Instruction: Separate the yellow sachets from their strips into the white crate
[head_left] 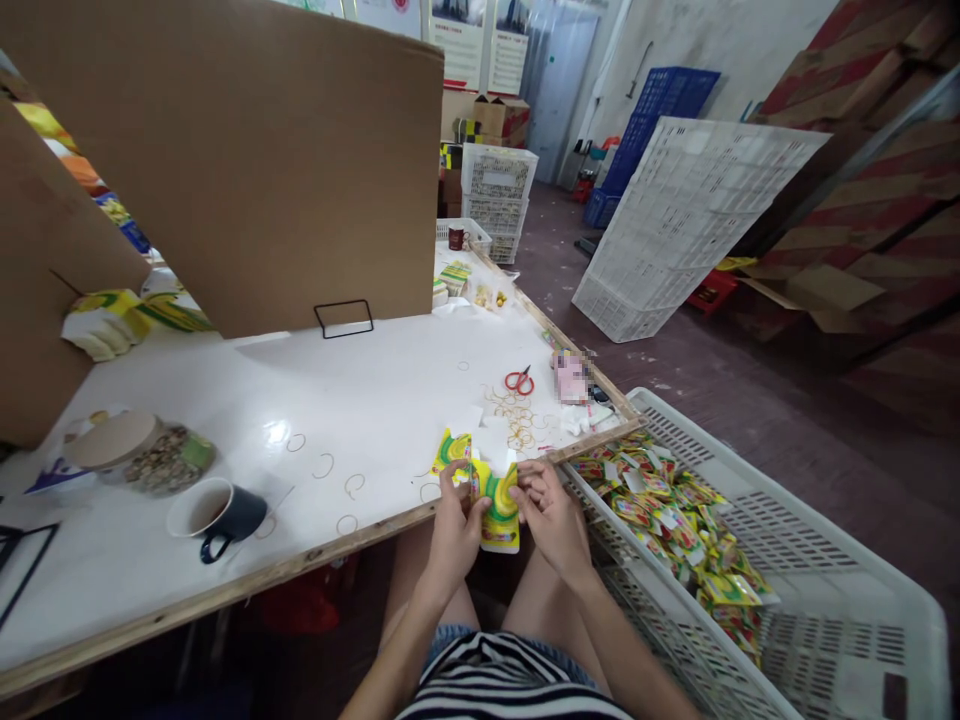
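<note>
Between both hands, just past the table's front edge, is a yellow and green printed packet box (498, 508) with white flaps standing up at its top. My left hand (459, 520) pinches its left side with thumb and fingers. On the opposite side my right hand (549, 508) grips the edge, thumb on the front face. Another yellow and green packet (452, 452) lies on the table just behind my left hand. Farther back are loose rubber bands (517, 415) in a tangle and red-handled scissors (520, 381).
A white plastic crate (832, 570) full of small colourful packets (675, 520) stands right of the table. A dark mug (244, 510) and a jar (169, 460) sit at left. A cardboard sheet (300, 180) rises behind. Stacked white crates (682, 220) stand on the floor.
</note>
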